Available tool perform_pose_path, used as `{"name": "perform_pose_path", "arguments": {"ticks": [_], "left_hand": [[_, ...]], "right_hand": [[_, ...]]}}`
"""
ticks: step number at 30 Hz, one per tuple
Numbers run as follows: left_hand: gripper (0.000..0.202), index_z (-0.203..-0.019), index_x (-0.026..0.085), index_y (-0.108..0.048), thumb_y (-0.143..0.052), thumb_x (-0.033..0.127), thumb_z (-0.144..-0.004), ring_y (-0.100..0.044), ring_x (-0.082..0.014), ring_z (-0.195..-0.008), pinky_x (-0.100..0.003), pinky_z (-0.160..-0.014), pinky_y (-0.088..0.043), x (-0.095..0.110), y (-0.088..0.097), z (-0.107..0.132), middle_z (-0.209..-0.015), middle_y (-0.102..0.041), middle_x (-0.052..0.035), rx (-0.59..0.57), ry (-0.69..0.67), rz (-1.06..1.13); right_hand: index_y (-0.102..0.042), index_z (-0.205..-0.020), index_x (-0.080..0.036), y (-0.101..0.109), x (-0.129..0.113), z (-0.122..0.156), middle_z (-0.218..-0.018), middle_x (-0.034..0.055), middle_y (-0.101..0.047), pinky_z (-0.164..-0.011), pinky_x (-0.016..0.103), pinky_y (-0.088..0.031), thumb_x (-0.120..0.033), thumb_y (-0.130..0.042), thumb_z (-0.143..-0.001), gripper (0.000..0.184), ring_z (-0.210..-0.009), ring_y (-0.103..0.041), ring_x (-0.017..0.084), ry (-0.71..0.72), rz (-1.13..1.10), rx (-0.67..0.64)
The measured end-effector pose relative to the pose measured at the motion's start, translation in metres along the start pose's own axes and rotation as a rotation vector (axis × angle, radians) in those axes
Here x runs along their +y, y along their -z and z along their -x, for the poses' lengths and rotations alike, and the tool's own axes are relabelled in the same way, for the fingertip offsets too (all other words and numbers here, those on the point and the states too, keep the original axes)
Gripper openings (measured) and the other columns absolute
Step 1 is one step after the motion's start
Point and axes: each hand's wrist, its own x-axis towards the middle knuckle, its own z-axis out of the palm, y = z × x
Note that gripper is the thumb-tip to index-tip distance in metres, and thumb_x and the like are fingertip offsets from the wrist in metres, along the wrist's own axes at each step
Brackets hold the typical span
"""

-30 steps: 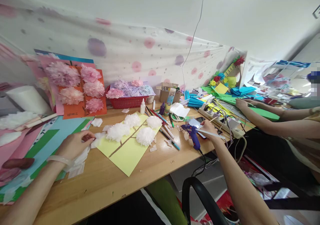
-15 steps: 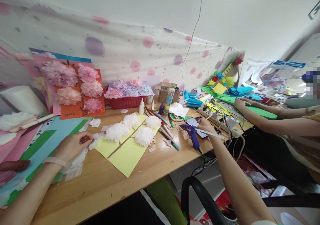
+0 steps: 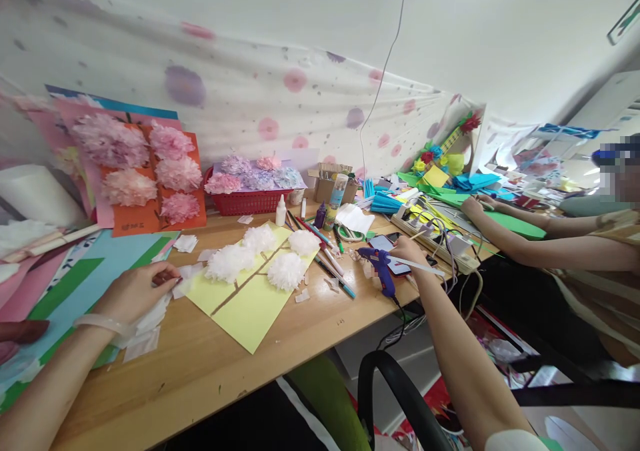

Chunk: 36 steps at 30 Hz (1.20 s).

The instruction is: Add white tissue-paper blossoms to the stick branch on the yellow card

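Observation:
My left hand (image 3: 133, 294) is low over the left of the table, its fingers curled and pinched at a thin piece of white tissue paper (image 3: 187, 283). Beside it lies a yellow sheet (image 3: 250, 317) with a brown painted branch and several fluffy white paper flowers (image 3: 287, 272). At the right, my right hand (image 3: 411, 251) is closed around a thin pale stick (image 3: 416, 235). Just left of that hand a blue hot glue gun (image 3: 381, 272) stands on the table, with a translucent glue stick (image 3: 417, 266) out of its back, crossing in front of my wrist.
A phone (image 3: 383, 243) lies behind the glue gun, near a power strip (image 3: 435, 241) with cables. Pens (image 3: 336, 269), glue bottles (image 3: 281, 211) and a red basket (image 3: 250, 202) of paper flowers stand farther back. A co-worker's arms (image 3: 525, 231) handle green paper at the right.
The camera view has shifted slightly. Both hands keep nearly the same place and pose relative to the yellow sheet and the glue gun.

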Motion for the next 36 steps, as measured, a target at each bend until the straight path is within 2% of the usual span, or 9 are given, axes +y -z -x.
{"name": "perform_pose_path", "arguments": {"ticks": [8,12,17,21,24,26,28,31,36], "left_hand": [[0.027,-0.08,0.023,-0.062,-0.043,0.04,-0.072,-0.067,-0.0215,-0.078,-0.026,-0.071,-0.047,-0.001,0.0,-0.002,-0.085,-0.074,-0.0027,0.029,-0.01,0.014],[0.034,-0.089,0.02,-0.063,-0.041,0.041,-0.074,-0.066,-0.0249,-0.092,-0.032,-0.082,-0.047,-0.008,-0.002,-0.005,-0.102,-0.072,-0.0091,0.211,-0.058,-0.039],[0.039,-0.096,0.018,-0.063,-0.034,0.041,-0.082,-0.06,-0.0296,-0.105,-0.042,-0.097,-0.041,-0.007,0.004,-0.003,-0.111,-0.069,-0.0146,0.464,-0.077,-0.196],[0.035,-0.086,0.02,-0.064,-0.036,0.042,-0.084,-0.061,-0.0268,-0.104,-0.038,-0.101,-0.04,0.032,0.02,0.017,-0.102,-0.071,-0.0113,0.548,-0.165,-0.024],[0.029,-0.079,0.023,-0.065,-0.048,0.047,-0.079,-0.065,-0.0249,-0.093,-0.035,-0.089,-0.048,0.084,0.025,0.049,-0.093,-0.073,-0.0055,0.426,-0.229,0.375],[0.035,-0.071,0.024,-0.064,-0.052,0.056,-0.078,-0.067,-0.0229,-0.08,-0.033,-0.079,-0.052,0.12,0.02,0.075,-0.078,-0.072,-0.0041,0.142,-0.297,0.662],[0.044,-0.081,0.024,-0.063,-0.051,0.066,-0.078,-0.067,-0.0211,-0.071,-0.032,-0.067,-0.053,0.15,0.009,0.101,-0.08,-0.071,-0.0059,-0.174,-0.355,0.878],[0.047,-0.095,0.024,-0.057,-0.05,0.068,-0.079,-0.063,-0.0173,-0.06,-0.029,-0.052,-0.049,0.179,-0.011,0.127,-0.091,-0.069,-0.0074,-0.403,-0.333,0.987],[0.036,-0.073,0.025,-0.042,-0.037,0.056,-0.091,-0.049,-0.0166,-0.049,-0.029,-0.05,-0.036,0.179,-0.033,0.127,-0.055,-0.05,0.0006,-0.078,-0.228,0.765]], "right_hand": [[-0.063,-0.083,-0.017,0.015,-0.008,0.017,-0.095,0.0144,-0.07,-0.08,0.043,-0.043,-0.031,-0.07,-0.068,0.021,-0.101,-0.063,0.036,-0.017,0.027,-0.025],[-0.062,-0.093,-0.015,0.045,-0.006,0.031,-0.098,0.0174,-0.068,-0.073,0.038,-0.043,-0.043,-0.065,-0.077,0.032,-0.097,-0.063,0.033,0.024,-0.001,0.084],[-0.067,-0.088,-0.016,0.107,-0.003,0.072,-0.082,0.0143,-0.069,-0.068,0.036,-0.042,-0.037,-0.055,-0.086,0.024,-0.081,-0.065,0.03,0.097,-0.081,0.455],[-0.069,-0.082,-0.02,0.137,-0.032,0.142,-0.074,0.0108,-0.07,-0.069,0.037,-0.044,-0.043,-0.053,-0.09,0.03,-0.076,-0.065,0.027,0.314,-0.319,0.857],[-0.069,-0.079,-0.024,0.128,-0.072,0.19,-0.069,0.0044,-0.07,-0.068,0.034,-0.046,-0.041,-0.054,-0.092,0.026,-0.068,-0.063,0.022,0.565,-0.576,0.771],[-0.069,-0.077,-0.024,0.111,-0.1,0.209,-0.068,0.0017,-0.07,-0.063,0.031,-0.045,-0.038,-0.055,-0.093,0.025,-0.062,-0.062,0.018,0.67,-0.67,0.634],[-0.068,-0.075,-0.023,0.09,-0.125,0.218,-0.066,0.0018,-0.07,-0.059,0.029,-0.043,-0.037,-0.053,-0.094,0.028,-0.061,-0.062,0.018,0.699,-0.701,0.537],[-0.064,-0.067,-0.021,0.06,-0.154,0.222,-0.061,0.0017,-0.068,-0.058,0.028,-0.039,-0.041,-0.052,-0.095,0.036,-0.058,-0.06,0.016,0.726,-0.686,0.47],[-0.062,-0.075,-0.021,0.03,-0.175,0.226,-0.067,0.0019,-0.069,-0.064,0.027,-0.039,-0.038,-0.053,-0.095,0.028,-0.064,-0.059,0.016,0.866,-0.662,0.385]]}}
